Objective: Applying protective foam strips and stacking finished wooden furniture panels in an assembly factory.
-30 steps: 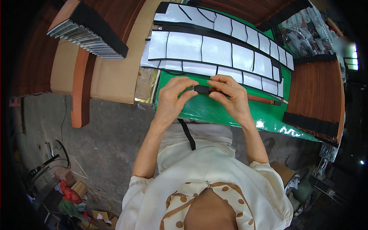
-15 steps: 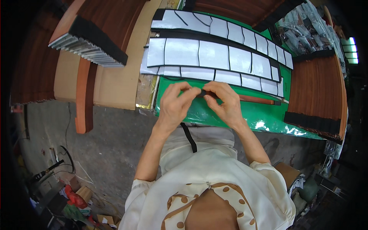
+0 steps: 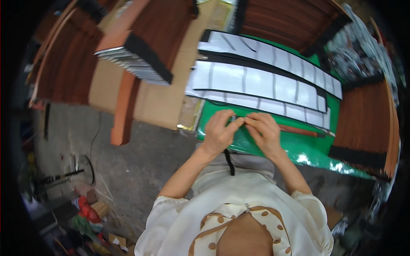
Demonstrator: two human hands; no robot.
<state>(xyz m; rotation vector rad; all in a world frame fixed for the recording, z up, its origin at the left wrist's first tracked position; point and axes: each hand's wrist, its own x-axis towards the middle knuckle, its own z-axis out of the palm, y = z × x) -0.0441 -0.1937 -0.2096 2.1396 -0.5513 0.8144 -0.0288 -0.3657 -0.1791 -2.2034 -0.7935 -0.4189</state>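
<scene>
A narrow reddish-brown strip (image 3: 299, 130) with a dark far end lies low over the green table covering, slanting off to the right. My right hand (image 3: 265, 131) is closed around its near part. My left hand (image 3: 219, 133) pinches at the near end, its thumb almost meeting my right fingertips. Those fingers hide most of that end; a bit of black shows between them. Below my left hand a black band (image 3: 229, 162) hangs against my light clothing. Just beyond both hands lie long white panels (image 3: 256, 81) with black edging and thin dark cross lines.
Stacks of reddish-brown slats with black ends stand at the left (image 3: 153, 42), far side (image 3: 290, 21) and right (image 3: 363, 123). A brown bar (image 3: 125, 109) juts past the cardboard edge. Clear plastic-wrapped pieces (image 3: 352, 57) sit far right. The green table covering (image 3: 273, 149) reaches toward me.
The whole view has shifted, with the table appearing further right and lower. My fingertips have drawn closer together over the strip's near end, and its black tip is now mostly covered.
</scene>
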